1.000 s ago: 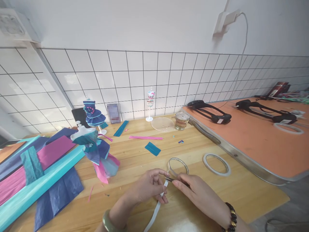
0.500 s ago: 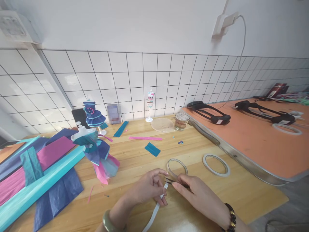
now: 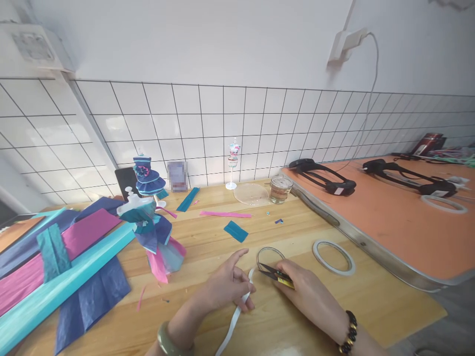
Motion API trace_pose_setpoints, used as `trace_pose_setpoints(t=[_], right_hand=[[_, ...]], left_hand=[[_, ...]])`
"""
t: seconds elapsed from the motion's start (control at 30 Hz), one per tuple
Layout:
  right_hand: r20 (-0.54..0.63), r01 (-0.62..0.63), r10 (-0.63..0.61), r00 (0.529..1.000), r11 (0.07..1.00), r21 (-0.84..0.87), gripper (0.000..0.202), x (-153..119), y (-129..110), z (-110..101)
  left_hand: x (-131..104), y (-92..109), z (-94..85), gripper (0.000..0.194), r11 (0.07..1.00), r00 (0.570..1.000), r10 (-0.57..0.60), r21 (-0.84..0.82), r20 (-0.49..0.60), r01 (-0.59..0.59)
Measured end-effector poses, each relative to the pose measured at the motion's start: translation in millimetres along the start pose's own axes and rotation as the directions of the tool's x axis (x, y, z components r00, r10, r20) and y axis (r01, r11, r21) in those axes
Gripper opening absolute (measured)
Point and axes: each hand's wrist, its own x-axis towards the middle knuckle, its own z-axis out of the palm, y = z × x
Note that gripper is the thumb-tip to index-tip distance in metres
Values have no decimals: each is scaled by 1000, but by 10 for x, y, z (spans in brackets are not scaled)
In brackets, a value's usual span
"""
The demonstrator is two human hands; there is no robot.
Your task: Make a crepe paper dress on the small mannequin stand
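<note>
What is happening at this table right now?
The left hand pinches a thin white strip, while the right hand holds small scissors, blades apart, just beside the strip's end. A tape ring stands behind them. Two mini dress forms in colorful outfits stand at the left.

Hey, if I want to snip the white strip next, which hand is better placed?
Probably the right hand: it already holds the scissors, their blades parted and pointing toward the strip. The left hand has the strip between its fingers, so it seems better placed to steady it.
</note>
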Motion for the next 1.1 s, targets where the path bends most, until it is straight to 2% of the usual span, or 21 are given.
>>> trace_pose_setpoints(t=[0.1,0.3,0.4,0.5,0.6,0.67,0.7,0.77,0.83,0.87,0.97,1.1], right_hand=[[13,-8,9,1000,996,-85,22,36,73,17],[-111,-130,96,989,927,-352,19,220,398,-88],[-191,-170,97,977,892,-419,18,335,511,-127],[-241,-163,55,969,875,-455,26,418,496,-118],[-253,-148,25,967,864,-482,22,479,297,-114],[-266,-88,-30,963,903,-421,20,506,39,-140],[-251,0,-86,964,947,-322,22,514,-121,-161],[-164,177,-174,971,984,2,28,520,-463,-204],[-46,210,-206,978,942,262,32,522,-772,-228],[-24,220,-224,974,925,310,31,525,-894,-228],[-23,223,-228,973,919,325,26,545,-1105,-180],[-30,202,-201,979,942,267,21,587,-1168,-69]], left_hand=[[-28,40,-8,82,998,997,4,57,-75,0],[-68,137,-86,76,996,981,32,88,-189,-15],[-110,213,-140,64,994,965,106,35,-239,-101],[-199,319,-155,49,982,965,154,-75,-213,-173],[-319,421,-131,37,960,962,201,-159,-186,-232],[-391,461,-118,31,951,958,226,-172,-176,-256],[-421,469,-118,29,951,955,238,-159,-176,-266],[-468,466,-132,25,954,945,265,-93,-190,-286],[-509,445,-160,24,954,931,290,-6,-224,-299],[-529,432,-176,24,953,923,299,31,-241,-300],[-596,395,-224,24,953,908,302,93,-292,-287],[-697,368,-284,27,962,895,265,155,-359,-223]])
